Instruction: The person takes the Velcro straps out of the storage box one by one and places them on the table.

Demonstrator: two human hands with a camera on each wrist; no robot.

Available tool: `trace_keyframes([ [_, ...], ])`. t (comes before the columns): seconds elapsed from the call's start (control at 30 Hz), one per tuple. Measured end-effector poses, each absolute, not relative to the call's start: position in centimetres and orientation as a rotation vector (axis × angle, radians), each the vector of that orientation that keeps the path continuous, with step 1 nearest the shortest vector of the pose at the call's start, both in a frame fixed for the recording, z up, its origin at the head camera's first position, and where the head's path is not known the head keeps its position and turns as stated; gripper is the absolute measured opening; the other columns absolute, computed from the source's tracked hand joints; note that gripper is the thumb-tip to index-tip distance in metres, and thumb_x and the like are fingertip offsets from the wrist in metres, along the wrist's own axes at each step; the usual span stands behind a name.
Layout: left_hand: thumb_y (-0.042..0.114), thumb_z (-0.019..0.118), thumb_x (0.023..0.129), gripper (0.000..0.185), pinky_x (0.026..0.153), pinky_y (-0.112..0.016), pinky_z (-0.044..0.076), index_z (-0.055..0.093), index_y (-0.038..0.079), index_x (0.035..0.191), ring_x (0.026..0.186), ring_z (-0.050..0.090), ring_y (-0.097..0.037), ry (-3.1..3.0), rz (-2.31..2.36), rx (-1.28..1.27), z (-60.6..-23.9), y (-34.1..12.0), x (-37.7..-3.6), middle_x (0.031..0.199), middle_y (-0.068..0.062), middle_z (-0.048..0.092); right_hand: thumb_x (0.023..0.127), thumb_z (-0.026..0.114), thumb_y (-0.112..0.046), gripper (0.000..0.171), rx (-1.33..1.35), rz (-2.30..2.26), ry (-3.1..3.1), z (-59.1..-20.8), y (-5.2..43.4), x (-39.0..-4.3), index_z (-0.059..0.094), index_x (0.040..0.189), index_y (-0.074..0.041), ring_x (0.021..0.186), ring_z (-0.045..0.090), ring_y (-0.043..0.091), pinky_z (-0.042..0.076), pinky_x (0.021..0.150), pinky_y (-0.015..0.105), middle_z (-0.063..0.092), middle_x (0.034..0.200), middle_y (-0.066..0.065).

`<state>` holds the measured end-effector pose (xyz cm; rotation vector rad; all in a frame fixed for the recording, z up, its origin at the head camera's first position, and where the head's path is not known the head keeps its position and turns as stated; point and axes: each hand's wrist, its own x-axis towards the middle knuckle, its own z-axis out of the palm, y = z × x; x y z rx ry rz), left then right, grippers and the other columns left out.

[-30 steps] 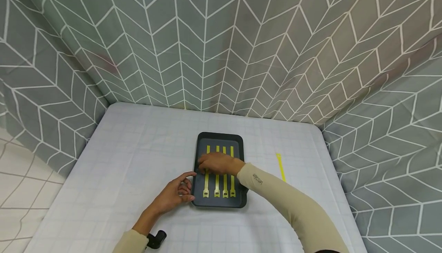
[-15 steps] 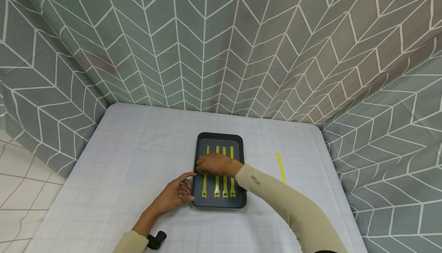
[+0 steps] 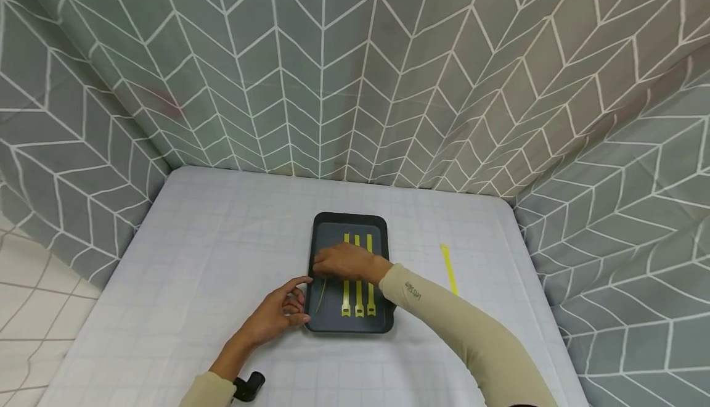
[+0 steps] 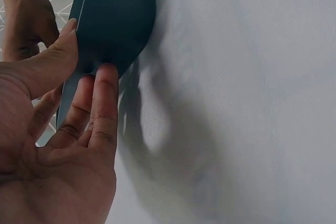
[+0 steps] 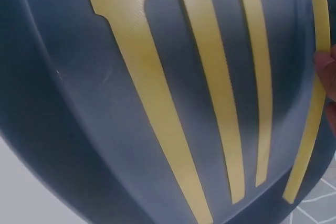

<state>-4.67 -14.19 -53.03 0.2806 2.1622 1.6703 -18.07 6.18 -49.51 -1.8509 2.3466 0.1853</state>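
Showing as barely a sliver, lower center of the head view, one yellow strap (image 5: 310, 124) gets seen properly far right in the right-wrist view, pinched by the right hand (image 3: 346, 262). The tray's left edge (image 3: 309, 299) is just touched by loose left-hand fingertips (image 3: 307, 280).

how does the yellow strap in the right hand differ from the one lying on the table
The held strap is pinched by the right hand, within the outline of the tray in the head view; the loose strap lies on the white table, right of the tray. From the head camera, the held strap shows only a thin edge, the loose strap its broad face. Both are yellow and narrow.
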Motion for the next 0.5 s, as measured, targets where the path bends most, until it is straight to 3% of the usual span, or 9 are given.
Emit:
trace_keyframes([
  [0.13, 0.0, 0.079, 0.083, 0.075, 0.074, -0.023, 0.053, 0.042, 0.004, 0.147, 0.082, 0.058, -0.011, 2.169, 1.671, 0.291, -53.0, -14.2, -4.7, 0.105, -0.015, 0.051, 0.099, 0.065, -0.019, 0.006, -1.876, 0.147, 2.372, -48.6, 6.4, -18.2, 0.069, 0.102, -0.023, 0.093, 0.058, 0.005, 0.053, 0.077, 0.021, 0.063, 0.102, -0.009],
  [0.3, 0.0, 0.079, 0.083, 0.074, 0.074, -0.023, 0.053, 0.042, 0.004, 0.147, 0.082, 0.058, -0.011, 2.165, 1.673, 0.304, -53.0, -14.1, -4.8, 0.105, -0.015, 0.051, 0.093, 0.072, -0.01, 0.02, -1.822, 0.091, 2.392, -47.6, 6.9, -18.4, 0.07, 0.106, -0.024, 0.098, 0.06, 0.005, 0.053, 0.077, 0.021, 0.064, 0.106, -0.01],
  [0.5, -0.003, 0.078, 0.083, 0.074, 0.074, -0.023, 0.052, 0.041, 0.003, 0.147, 0.08, 0.057, -0.01, 2.161, 1.689, 0.319, -53.1, -14.0, -4.7, 0.105, -0.018, 0.051, 0.097, 0.067, -0.017, 0.015, -1.779, -0.03, 2.44, -47.3, 7.8, -18.6, 0.073, 0.109, -0.025, 0.106, 0.062, 0.008, 0.055, 0.079, 0.023, 0.066, 0.112, -0.008],
])
